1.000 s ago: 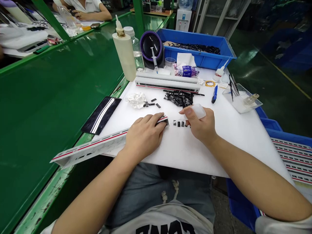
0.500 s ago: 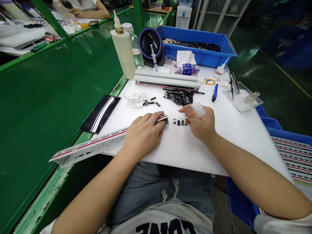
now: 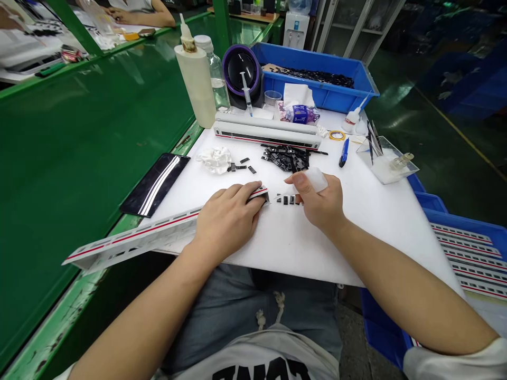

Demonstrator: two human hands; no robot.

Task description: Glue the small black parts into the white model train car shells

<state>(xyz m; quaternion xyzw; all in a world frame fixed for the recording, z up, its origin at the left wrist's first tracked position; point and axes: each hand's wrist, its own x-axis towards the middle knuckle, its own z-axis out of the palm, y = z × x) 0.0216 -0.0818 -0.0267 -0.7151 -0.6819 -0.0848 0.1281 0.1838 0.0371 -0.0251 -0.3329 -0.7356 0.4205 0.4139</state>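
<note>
Since a second ago, only the view has slid a bit; both hands stay put. A big blue plastic bin (image 3: 317,96) holds lots of little black bits (image 3: 320,76). The right hand (image 3: 325,199) curls snugly round a small white squeeze bottle (image 3: 317,180), its thin tip beside the end of a long white rail with a red stripe (image 3: 130,243). The left hand (image 3: 228,221), palm down, bends its fingers round that end on the white table (image 3: 289,240).

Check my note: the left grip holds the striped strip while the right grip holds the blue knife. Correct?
No: the head view shows the right grip holding a white bottle; the blue knife lies on the table. The left grip does hold the striped strip.
</note>
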